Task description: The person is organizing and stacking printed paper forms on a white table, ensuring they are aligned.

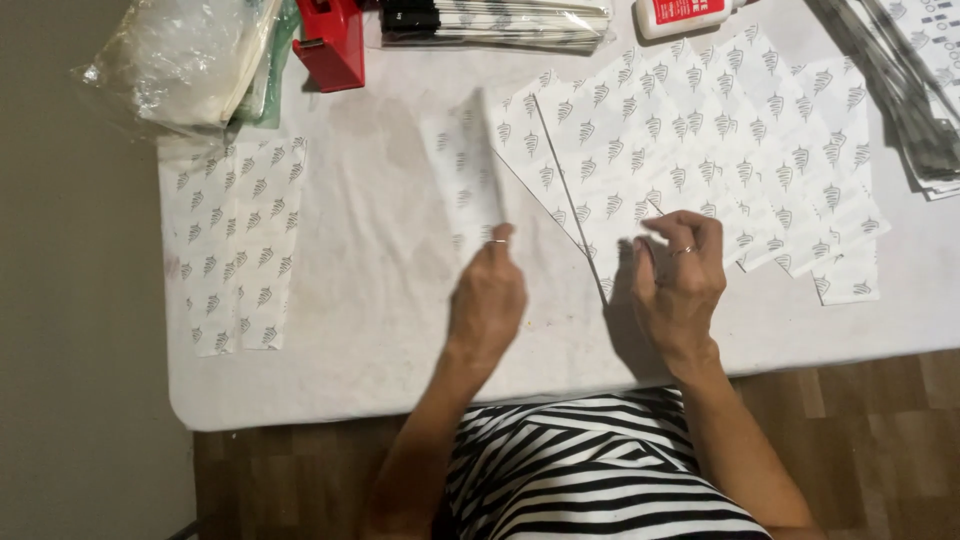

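My left hand (487,298) pinches the lower end of a white sheet of paper printed with small grey leaf marks (465,165), lifted off the table and blurred. My right hand (680,275), a ring on one finger, rests its fingertips on the near edge of a fanned spread of the same patterned sheets (700,140) at the right. A second, squared-up pile of patterned sheets (240,240) lies at the left of the white table (370,330).
At the table's far edge sit a red tape dispenser (332,40), a clear plastic bag of material (190,55), a bundle of black-and-white strips (500,20) and a white glue bottle (685,15). Printed sheets (915,90) fan out at the far right. Wooden floor lies below.
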